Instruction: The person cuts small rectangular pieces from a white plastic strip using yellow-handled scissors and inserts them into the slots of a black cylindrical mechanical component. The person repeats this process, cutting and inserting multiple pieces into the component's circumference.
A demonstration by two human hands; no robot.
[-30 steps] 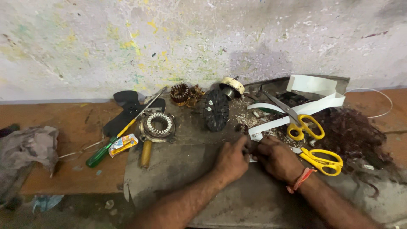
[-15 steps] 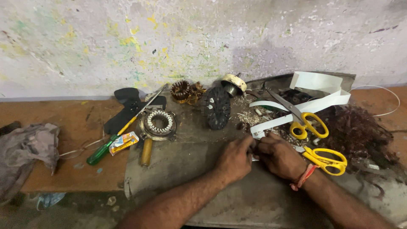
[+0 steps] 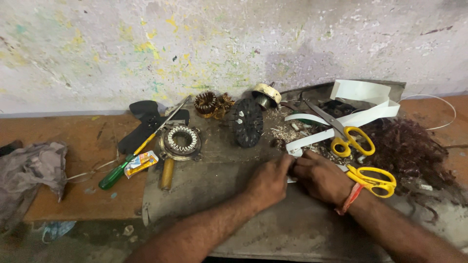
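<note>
My left hand (image 3: 269, 181) and my right hand (image 3: 319, 176) meet fingertip to fingertip on the grey work mat (image 3: 209, 185). Both are closed around a small white piece, of which only a sliver shows between the fingers. The near end of a long white paper strip (image 3: 312, 139) lies just above my knuckles. An orange thread band circles my right wrist. One pair of yellow-handled scissors (image 3: 376, 178) lies right beside that wrist, and a second pair (image 3: 348, 140) rests on the strip.
A metal stator ring (image 3: 181, 141), a green-handled screwdriver (image 3: 114, 175) and a black fan blade (image 3: 146, 122) lie left. A black slotted disc (image 3: 247, 122), copper windings (image 3: 207, 102) and a dark wire tangle (image 3: 409, 146) lie behind. A rag (image 3: 34, 165) is far left.
My hands stay together at the same spot on the mat, with only small finger shifts. The view has tilted slightly.
</note>
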